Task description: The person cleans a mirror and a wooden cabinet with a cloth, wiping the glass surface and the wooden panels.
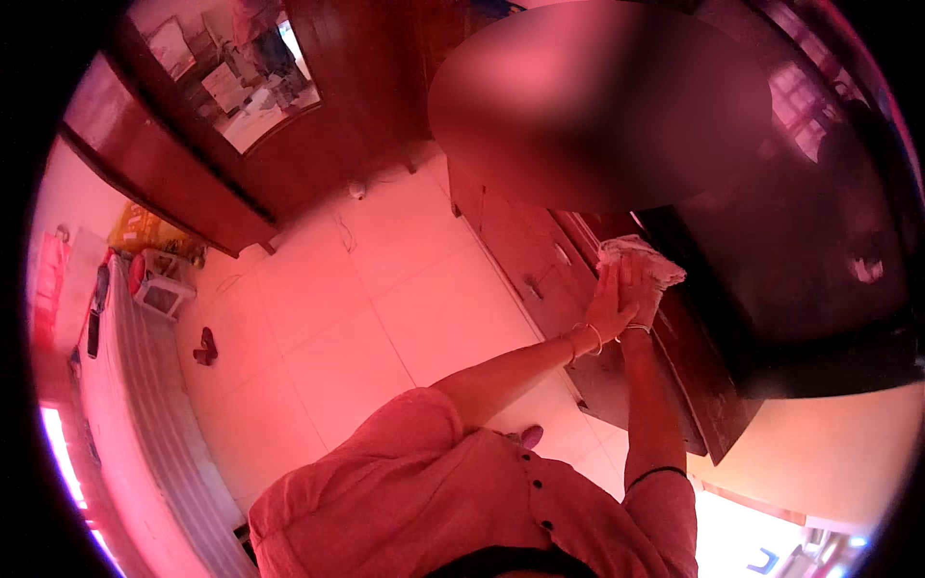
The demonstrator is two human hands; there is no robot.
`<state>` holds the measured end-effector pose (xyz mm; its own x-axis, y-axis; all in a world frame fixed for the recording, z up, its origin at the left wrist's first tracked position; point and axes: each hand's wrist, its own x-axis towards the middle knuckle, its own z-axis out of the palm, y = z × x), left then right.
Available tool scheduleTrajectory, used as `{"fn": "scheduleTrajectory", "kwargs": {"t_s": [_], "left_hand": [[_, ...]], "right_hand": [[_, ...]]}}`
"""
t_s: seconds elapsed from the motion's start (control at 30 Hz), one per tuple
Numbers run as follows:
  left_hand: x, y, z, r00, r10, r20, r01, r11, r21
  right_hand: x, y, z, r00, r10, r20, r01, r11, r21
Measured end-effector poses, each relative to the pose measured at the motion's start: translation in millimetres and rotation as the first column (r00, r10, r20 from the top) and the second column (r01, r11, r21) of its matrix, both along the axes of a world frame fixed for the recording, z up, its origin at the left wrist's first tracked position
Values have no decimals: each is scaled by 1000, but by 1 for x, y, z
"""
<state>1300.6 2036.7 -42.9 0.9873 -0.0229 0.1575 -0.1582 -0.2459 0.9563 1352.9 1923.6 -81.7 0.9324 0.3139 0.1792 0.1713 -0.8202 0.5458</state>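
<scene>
A crumpled light cloth (640, 254) lies at the top edge of a dark wooden drawer cabinet (696, 358), in front of a large black television screen (800, 279). My right hand (647, 294) is closed on the cloth, its fingers partly hidden by the folds. Against it rests my left hand (605, 310), fingers stretched toward the cloth and thumb apart, lying across the right hand. Bangles circle both wrists.
A tall wooden wardrobe (352, 87) with a mirror (236, 72) stands at the far left. Along the left side are a striped bed (145, 405), a white stool (166, 286) and dark footwear (205, 347) on the tiled floor (328, 328). A blurred oval covers the upper right.
</scene>
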Motion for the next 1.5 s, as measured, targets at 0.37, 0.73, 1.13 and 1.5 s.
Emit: {"fn": "scheduleTrajectory", "kwargs": {"t_s": [0.37,0.73,1.13,1.5], "left_hand": [[72,71,-15,989,-140,48,147,969,-197],[142,155,-34,988,-143,-55,100,872,-478],[231,332,-3,982,-1,-191,-77,914,-399],[312,595,43,915,214,-343,-351,840,-414]], "right_hand": [[59,76,27,993,60,97,-71,992,108],[126,195,52,990,82,111,-109,958,267],[220,364,44,910,353,217,-353,387,852],[283,601,88,902,429,55,38,-205,978]]}}
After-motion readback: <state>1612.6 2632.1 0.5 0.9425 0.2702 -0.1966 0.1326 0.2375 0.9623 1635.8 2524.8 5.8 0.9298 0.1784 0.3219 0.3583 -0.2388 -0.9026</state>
